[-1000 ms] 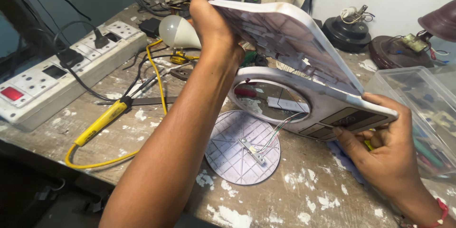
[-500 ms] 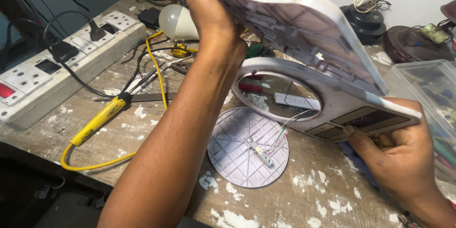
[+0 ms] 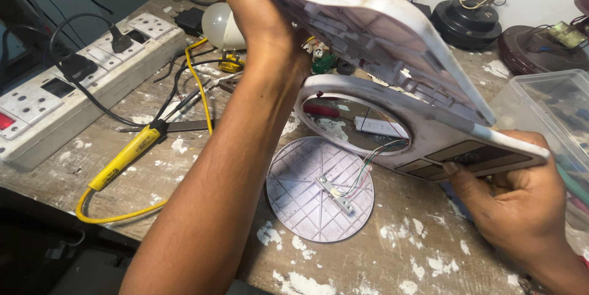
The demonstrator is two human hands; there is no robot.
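My left hand (image 3: pixel 261 15) grips the far edge of a white plastic back cover (image 3: pixel 380 37), lifted and tilted up off a white device housing (image 3: pixel 429 129) with a round opening. My right hand (image 3: pixel 521 203) clamps the near right corner of that housing, thumb on its dark panel. Thin coloured wires (image 3: pixel 374 160) run from the housing down to a small metal bar on a round ribbed white disc (image 3: pixel 320 187), which lies flat on the table beneath.
A white power strip (image 3: pixel 80 80) with black plugs lies at left. A yellow-handled soldering iron (image 3: pixel 126 157) and its yellow cord lie near it. A white bulb (image 3: pixel 218 25), a clear plastic box (image 3: pixel 555 108) at right, dark round parts at back.
The cover and housing have shifted slightly right and closer to the camera; the view has moved in. Both hands keep their grips.
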